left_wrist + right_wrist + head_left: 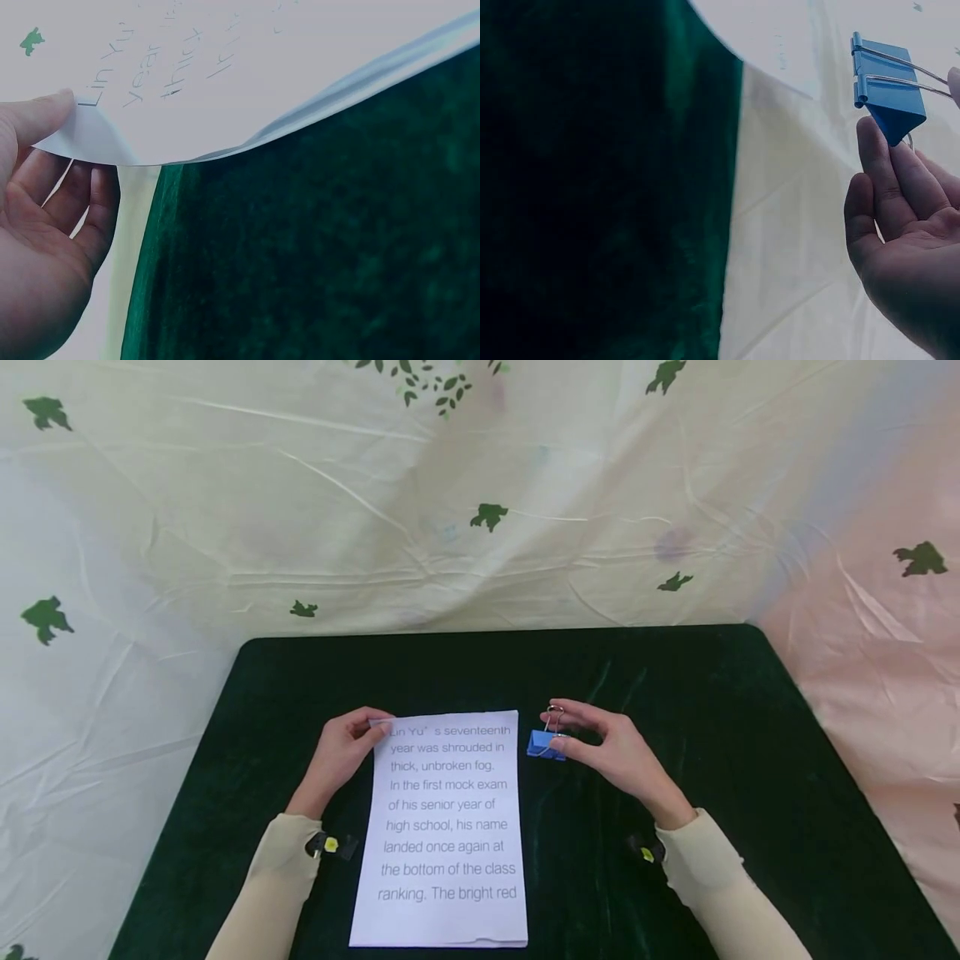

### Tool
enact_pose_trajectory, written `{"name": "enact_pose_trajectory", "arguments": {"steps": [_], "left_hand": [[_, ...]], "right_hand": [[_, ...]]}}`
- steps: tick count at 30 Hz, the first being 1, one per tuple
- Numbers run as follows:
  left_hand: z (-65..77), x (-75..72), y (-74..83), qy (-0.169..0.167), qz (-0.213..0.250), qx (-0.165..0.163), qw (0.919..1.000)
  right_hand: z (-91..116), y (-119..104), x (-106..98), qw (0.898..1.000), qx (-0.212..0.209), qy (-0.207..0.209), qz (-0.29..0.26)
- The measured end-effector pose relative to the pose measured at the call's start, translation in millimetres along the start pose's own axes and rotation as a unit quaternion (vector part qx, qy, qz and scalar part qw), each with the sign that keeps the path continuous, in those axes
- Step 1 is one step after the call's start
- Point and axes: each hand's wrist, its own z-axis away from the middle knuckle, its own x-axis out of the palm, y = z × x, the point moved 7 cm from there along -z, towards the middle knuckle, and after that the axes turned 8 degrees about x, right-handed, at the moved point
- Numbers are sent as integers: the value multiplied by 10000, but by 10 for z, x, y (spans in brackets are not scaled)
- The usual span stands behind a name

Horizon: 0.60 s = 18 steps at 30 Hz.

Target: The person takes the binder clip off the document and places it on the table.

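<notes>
A stack of white printed paper (447,827) stands out in the middle of the head view, its lines of text facing me. My left hand (347,750) pinches its upper left corner, thumb on the printed face and fingers behind, as the left wrist view of the paper (217,90) shows. To the right of the sheets, and apart from them, is a blue binder clip (542,744) with silver wire handles. My right hand (611,752) holds this clip between thumb and fingers. In the right wrist view the clip (891,86) has a wire handle near the thumb.
A dark green velvety cloth (720,735) covers the table. Behind it hangs a pale curtain (337,527) with green bird and leaf prints. Dark bands with yellow marks are at both wrists.
</notes>
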Motion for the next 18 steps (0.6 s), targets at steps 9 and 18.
{"name": "enact_pose_trajectory", "arguments": {"steps": [9,18], "left_hand": [[-4,14,-36,18,6,-68,10000],[-22,24,-28,-84,30,-179,9998]], "right_hand": [[-152,219,74,9982,306,-292,434],[-264,287,121,9963,295,-476,649]]}}
